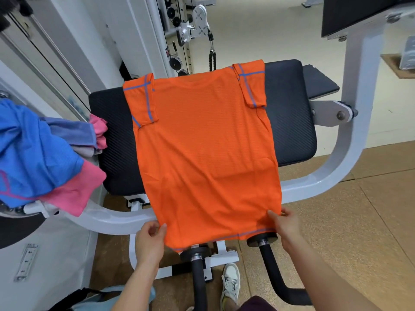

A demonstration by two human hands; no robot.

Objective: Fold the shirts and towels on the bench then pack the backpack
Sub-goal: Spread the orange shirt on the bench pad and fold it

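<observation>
An orange shirt [202, 140] with blue seams lies flat across the black padded bench [289, 122], both sleeves folded inward. Its lower part hangs past the near edge of the pad. My left hand [150, 239] pinches the bottom left corner of the hem. At the bottom right corner my right hand [284, 225] pinches the hem too. A heap of blue and pink shirts and towels [42, 158] lies at the left on the machine. A light blue and black backpack [89, 299] shows partly at the bottom left edge.
The bench's white steel frame [350, 158] curves around both sides. Two black roller pads [262, 239] stick out under the shirt's hem. A cable machine [197, 25] stands behind. My shoe [231, 281] is on the cork-coloured floor.
</observation>
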